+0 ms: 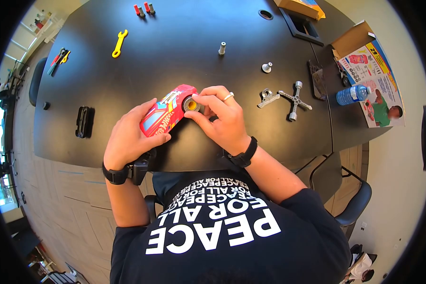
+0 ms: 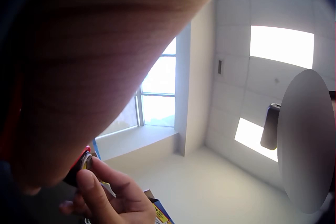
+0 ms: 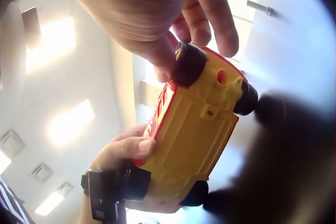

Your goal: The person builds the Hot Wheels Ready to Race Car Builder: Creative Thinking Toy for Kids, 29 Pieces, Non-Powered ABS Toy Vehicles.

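A red toy car (image 1: pixel 158 118) with colourful stickers is held tilted above the near part of the black table (image 1: pixel 175 61). My left hand (image 1: pixel 128 139) grips its body from the left, thumb along the near side. At the car's right end, my right hand (image 1: pixel 225 116) pinches a black wheel (image 1: pixel 190 104) with a grey and yellow hub between thumb and fingers. In the right wrist view the yellow underside (image 3: pixel 194 134) shows, with black wheels at its corners. That wheel (image 3: pixel 190 65) sits at the car's corner under my right thumb.
Right of my hands lie a grey cross-shaped wrench (image 1: pixel 296 101), a grey bracket-like part (image 1: pixel 268 98) and a grey bolt (image 1: pixel 267 68); another bolt (image 1: pixel 222 48) stands farther back. A water bottle (image 1: pixel 352 95) rests by an opened box (image 1: pixel 376 83). Leftward are a yellow wrench (image 1: pixel 119 43) and black part (image 1: pixel 84 122).
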The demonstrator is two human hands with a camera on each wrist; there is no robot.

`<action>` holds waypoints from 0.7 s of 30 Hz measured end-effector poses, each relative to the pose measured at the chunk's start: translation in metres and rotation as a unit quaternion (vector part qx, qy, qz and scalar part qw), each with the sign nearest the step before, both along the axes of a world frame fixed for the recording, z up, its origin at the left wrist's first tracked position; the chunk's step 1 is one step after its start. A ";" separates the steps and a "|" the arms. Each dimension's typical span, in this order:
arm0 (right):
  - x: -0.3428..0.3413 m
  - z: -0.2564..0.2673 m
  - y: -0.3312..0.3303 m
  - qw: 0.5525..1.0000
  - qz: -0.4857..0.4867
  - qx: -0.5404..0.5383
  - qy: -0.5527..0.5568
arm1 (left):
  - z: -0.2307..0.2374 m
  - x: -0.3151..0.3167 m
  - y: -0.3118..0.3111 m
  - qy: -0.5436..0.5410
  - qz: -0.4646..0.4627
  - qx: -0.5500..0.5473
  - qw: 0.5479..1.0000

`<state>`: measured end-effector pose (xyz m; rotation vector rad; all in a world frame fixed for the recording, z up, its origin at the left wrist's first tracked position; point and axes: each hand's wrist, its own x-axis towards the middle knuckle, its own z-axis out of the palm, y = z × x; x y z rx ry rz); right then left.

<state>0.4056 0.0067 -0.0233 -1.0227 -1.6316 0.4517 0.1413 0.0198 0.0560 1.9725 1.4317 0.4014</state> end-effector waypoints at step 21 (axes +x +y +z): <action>0.051 0.016 0.030 0.992 -0.128 -0.010 -0.016 | 0.002 -0.003 0.005 -0.015 0.010 -0.003 1.000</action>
